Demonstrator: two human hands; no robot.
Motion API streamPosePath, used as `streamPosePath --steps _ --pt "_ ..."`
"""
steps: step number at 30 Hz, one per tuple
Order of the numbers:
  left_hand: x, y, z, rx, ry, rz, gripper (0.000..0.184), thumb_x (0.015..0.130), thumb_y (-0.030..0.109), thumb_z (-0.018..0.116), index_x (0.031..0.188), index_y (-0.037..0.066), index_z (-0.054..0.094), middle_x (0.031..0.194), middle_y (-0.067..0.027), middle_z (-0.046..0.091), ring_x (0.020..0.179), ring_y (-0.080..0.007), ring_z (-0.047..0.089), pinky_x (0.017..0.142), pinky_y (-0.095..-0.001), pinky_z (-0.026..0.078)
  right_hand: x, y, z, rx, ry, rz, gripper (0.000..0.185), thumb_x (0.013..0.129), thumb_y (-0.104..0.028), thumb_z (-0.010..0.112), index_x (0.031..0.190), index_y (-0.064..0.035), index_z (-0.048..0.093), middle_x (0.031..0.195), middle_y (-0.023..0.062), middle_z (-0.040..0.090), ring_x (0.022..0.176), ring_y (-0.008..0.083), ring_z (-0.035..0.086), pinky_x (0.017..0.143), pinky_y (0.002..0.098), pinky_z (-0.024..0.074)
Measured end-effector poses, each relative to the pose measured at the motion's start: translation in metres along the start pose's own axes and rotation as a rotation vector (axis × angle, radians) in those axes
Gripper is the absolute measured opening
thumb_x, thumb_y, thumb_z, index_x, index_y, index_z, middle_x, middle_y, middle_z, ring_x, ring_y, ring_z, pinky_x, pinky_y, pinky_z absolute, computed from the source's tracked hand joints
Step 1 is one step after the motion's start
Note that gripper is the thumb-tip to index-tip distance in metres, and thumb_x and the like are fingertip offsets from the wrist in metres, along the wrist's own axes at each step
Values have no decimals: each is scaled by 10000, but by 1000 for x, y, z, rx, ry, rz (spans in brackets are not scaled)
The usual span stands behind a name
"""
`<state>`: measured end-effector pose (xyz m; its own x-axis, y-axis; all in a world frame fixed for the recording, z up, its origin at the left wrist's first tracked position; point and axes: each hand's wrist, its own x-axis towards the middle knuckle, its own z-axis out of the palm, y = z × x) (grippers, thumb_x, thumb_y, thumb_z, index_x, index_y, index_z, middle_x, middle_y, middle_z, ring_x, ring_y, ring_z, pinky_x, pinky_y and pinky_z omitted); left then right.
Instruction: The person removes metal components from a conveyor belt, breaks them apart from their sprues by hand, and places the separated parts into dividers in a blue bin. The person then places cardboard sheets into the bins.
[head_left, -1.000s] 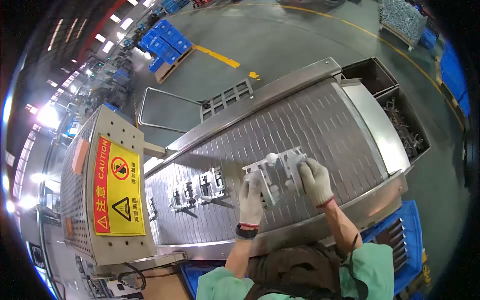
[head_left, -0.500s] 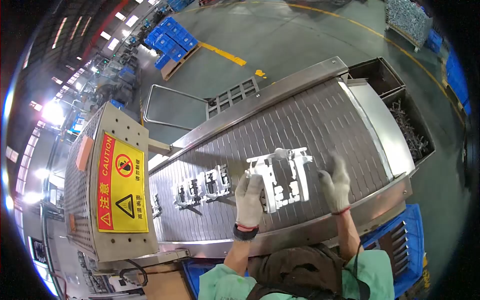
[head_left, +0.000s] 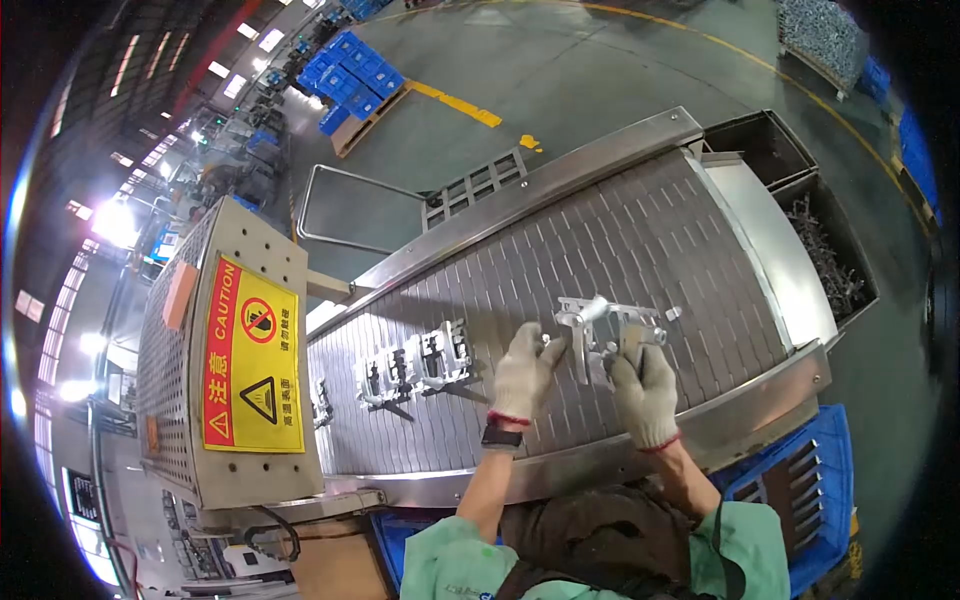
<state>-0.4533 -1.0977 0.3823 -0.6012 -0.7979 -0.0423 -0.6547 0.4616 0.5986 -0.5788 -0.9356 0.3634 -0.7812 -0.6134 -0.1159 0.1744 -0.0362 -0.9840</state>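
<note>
A silvery metal casting [head_left: 588, 325] lies across the slatted conveyor belt in front of me, seen at a slant with several arms and knobs. My right hand [head_left: 645, 395], in a pale work glove with darkened fingertips, is closed at the casting's near right side. A tan-grey blocky shape shows at its fingers; I cannot make out what it is. Just left of the casting is my left hand [head_left: 525, 375], gloved, its thumb and fingers drawn together around something too small to name. A small pale piece [head_left: 673, 313] shows at the casting's right end.
More metal castings [head_left: 415, 368] stand on the conveyor belt [head_left: 700, 240] to the left. A perforated machine housing with a caution sign [head_left: 252, 360] borders that side. Dark bins [head_left: 825, 250] with metal scrap stand beyond the belt's right end. A blue crate [head_left: 830, 470] is near my right side.
The casting has been turned and now shows a narrower side. My right hand has come left onto it. My left hand has moved off its left edge, slightly right and up.
</note>
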Motion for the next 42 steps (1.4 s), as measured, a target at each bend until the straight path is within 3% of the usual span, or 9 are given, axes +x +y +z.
streamPosePath --steps 5,8,12,13,22,27,32,38,42 --pt "-27 8 13 -793 -354 -158 397 1067 327 696 1293 17 595 992 -235 751 913 -376 788 753 -468 594 0 -40 -4 648 -225 391 208 1014 -148 693 1162 -2 690 925 65 727 759 144 693 665 317 563" --pt "-18 15 4 -320 -176 -72 359 1037 298 724 1201 2 605 967 -249 754 899 -383 790 754 -456 601 13 -36 -1 410 -396 301 219 1003 -153 730 1169 -11 744 979 33 759 780 139 703 688 308 570" --pt "-7 12 16 -121 25 -73 354 1008 306 728 1143 -2 616 940 -271 757 917 -415 786 787 -493 603 31 7 18 -366 -28 26 421 871 -313 852 1128 10 770 904 133 797 806 254 780 743 406 608" --pt "-10 11 17 -81 128 86 305 1013 255 751 1145 -1 653 869 -109 723 738 -221 725 682 -390 594 37 22 23 -378 73 -11 482 820 -375 878 1071 21 768 892 176 797 837 301 797 780 436 613" --pt "-26 21 -5 -1428 -401 -397 280 996 268 772 1163 62 682 846 -28 664 710 -189 722 612 -351 592 47 29 18 -44 -134 174 412 959 -371 792 1081 18 735 798 111 759 674 180 699 628 387 560" --pt "-7 13 -8 4 -163 -94 481 1041 388 730 1267 -32 669 913 -130 791 846 -194 779 747 -405 590 18 12 29 -108 -24 -51 387 1009 -364 744 1108 9 726 814 141 764 727 251 757 668 403 575" --pt "-18 -27 1 -679 -183 -229 520 1077 384 716 1421 7 615 1051 -100 762 868 -178 726 752 -325 593 3 9 23 -307 -176 -221 233 1032 -208 699 1120 7 717 800 81 730 771 170 727 690 372 564" --pt "-53 -39 4 -1718 -111 -211 449 1092 532 669 1231 105 655 1151 -59 709 1021 -199 711 894 -392 621 -32 -38 38 -446 -430 -524 336 961 -356 798 1044 -39 725 847 218 739 794 429 753 697 516 573" --pt "-87 -79 -7 -115 189 426 518 1079 608 647 1167 98 669 1087 -51 716 996 -200 715 891 -401 624 -55 -59 41 -356 -658 -351 324 963 -340 806 1023 -32 725 869 230 749 803 418 756 682 505 570"
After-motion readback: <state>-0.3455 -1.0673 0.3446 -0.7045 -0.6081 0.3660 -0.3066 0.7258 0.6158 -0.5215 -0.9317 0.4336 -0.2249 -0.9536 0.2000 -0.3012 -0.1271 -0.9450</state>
